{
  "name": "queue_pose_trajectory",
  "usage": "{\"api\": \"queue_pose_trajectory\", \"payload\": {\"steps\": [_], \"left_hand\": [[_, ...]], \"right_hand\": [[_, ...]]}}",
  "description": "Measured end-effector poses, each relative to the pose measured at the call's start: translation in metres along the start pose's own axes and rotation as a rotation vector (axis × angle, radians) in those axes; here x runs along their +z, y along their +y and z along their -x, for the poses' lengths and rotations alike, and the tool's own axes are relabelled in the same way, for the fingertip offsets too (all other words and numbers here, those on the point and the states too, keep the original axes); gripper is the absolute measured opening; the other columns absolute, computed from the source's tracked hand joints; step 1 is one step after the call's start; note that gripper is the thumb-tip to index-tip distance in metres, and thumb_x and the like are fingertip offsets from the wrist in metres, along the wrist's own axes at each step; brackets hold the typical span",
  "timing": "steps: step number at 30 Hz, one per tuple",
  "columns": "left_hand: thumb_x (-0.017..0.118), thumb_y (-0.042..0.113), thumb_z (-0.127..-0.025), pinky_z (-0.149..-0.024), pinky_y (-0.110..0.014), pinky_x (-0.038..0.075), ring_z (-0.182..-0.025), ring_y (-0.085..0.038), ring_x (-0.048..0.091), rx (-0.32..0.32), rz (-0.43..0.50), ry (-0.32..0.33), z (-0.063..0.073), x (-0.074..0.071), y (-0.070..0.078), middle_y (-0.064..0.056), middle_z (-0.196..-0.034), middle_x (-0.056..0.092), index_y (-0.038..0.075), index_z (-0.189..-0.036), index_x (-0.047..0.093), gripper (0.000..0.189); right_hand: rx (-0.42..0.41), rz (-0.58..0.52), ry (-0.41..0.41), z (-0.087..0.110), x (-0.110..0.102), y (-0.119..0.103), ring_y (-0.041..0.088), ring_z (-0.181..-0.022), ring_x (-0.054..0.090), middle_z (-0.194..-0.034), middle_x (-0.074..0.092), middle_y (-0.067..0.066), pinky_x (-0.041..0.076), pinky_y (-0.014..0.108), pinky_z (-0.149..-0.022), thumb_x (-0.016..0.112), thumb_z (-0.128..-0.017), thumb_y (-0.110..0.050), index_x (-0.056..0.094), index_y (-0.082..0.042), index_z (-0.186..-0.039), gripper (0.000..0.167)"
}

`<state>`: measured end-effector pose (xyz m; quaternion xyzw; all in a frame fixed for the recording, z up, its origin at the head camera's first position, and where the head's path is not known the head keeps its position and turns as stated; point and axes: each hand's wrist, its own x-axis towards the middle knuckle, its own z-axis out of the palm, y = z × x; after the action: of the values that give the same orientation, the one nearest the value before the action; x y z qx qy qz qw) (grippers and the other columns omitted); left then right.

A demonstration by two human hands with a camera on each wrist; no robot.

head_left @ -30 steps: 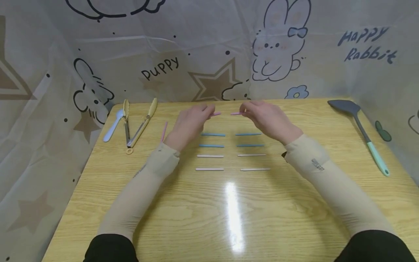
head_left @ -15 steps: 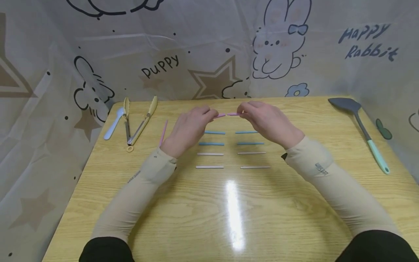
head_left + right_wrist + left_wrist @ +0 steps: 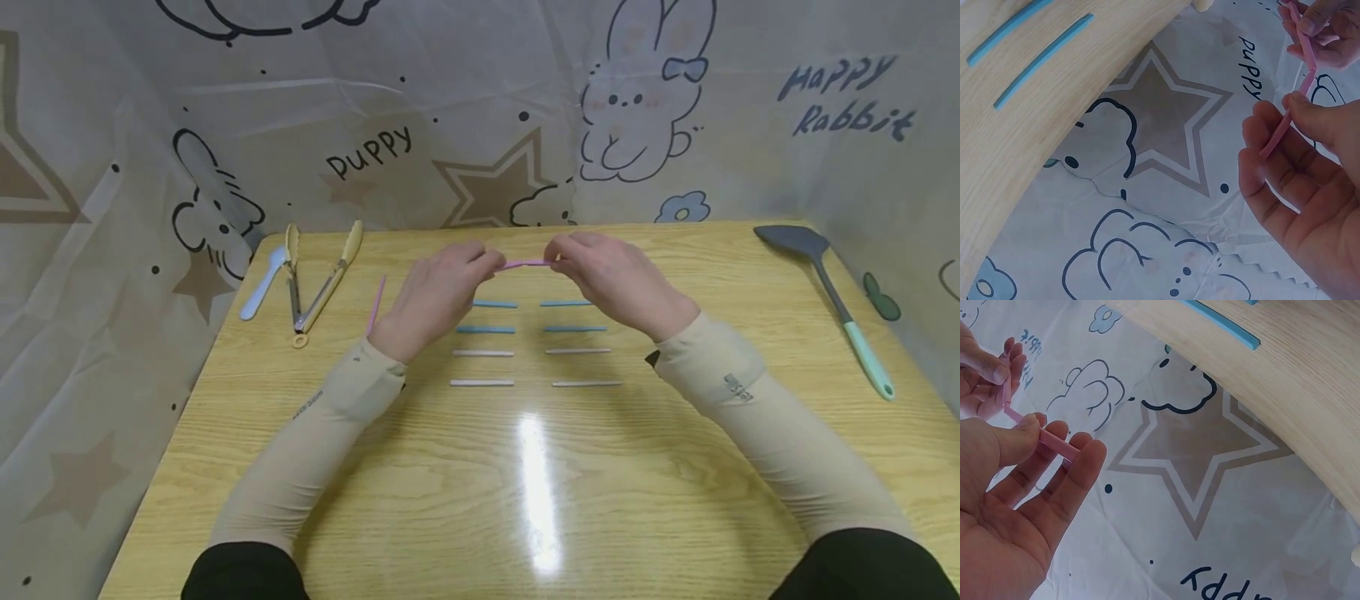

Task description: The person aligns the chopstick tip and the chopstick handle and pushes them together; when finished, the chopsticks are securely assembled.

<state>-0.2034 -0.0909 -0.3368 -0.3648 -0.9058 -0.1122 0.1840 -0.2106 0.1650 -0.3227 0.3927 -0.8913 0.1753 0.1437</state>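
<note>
Above the far part of the table, my left hand (image 3: 442,292) pinches one pink straw piece (image 3: 1060,446) between thumb and fingers. My right hand (image 3: 622,279) pinches a second pink straw piece (image 3: 1277,134) the same way. The inner ends of the two pieces meet between the hands, forming a slight angle at the joint (image 3: 1311,72). Two blue straw pieces (image 3: 486,330) and two white ones (image 3: 482,383) lie in a left column below the hands, with matching blue (image 3: 574,328) and white pieces (image 3: 587,384) in a right column. Another pink piece (image 3: 377,304) lies beside my left wrist.
Metal tongs (image 3: 324,292) with cream tips lie spread at the back left, against a light-blue spoon (image 3: 262,287). A dark spatula (image 3: 828,283) with a mint handle lies along the right side. Printed cloth (image 3: 480,100) hangs behind the wooden table (image 3: 420,500).
My hands have drawn closer together. The gap between the two pink straw pieces has closed, and their ends now meet. The pieces on the table have stayed put.
</note>
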Motion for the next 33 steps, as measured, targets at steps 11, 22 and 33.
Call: {"api": "queue_pose_trajectory", "payload": {"steps": [11, 22, 33], "left_hand": [[0.06, 0.011, -0.099, -0.045, -0.027, 0.04, -0.074, -0.019, 0.056, -0.01, -0.058, -0.023, 0.002, -0.002, 0.005, -0.003, -0.09, 0.06, 0.012, -0.112, 0.065, 0.014], [0.066, -0.001, -0.093, -0.045, -0.027, 0.041, -0.079, -0.02, 0.06, 0.008, -0.128, -0.042, 0.004, -0.004, 0.008, -0.004, -0.102, 0.064, 0.011, -0.114, 0.065, 0.024], [0.063, -0.013, -0.084, -0.044, -0.025, 0.04, -0.078, -0.019, 0.06, 0.038, -0.147, 0.003, 0.002, -0.005, 0.01, -0.002, -0.101, 0.066, 0.01, -0.109, 0.066, 0.034]], "right_hand": [[-0.01, 0.067, 0.027, 0.0, 0.0, -0.004, 0.018, -0.067, 0.06, -0.094, 0.07, 0.006, 0.048, 0.03, -0.052, 0.07, -0.092, -0.006, 0.068, -0.01, -0.102, 0.011], [-0.019, 0.147, 0.047, 0.0, -0.002, -0.01, 0.018, -0.061, 0.057, -0.074, 0.062, 0.003, 0.049, 0.033, -0.05, 0.068, -0.095, -0.013, 0.074, -0.004, -0.1, 0.012], [-0.066, 0.153, 0.073, -0.001, -0.004, -0.013, 0.02, -0.06, 0.061, -0.071, 0.066, 0.005, 0.049, 0.033, -0.048, 0.072, -0.09, -0.009, 0.074, -0.003, -0.095, 0.008]]}}
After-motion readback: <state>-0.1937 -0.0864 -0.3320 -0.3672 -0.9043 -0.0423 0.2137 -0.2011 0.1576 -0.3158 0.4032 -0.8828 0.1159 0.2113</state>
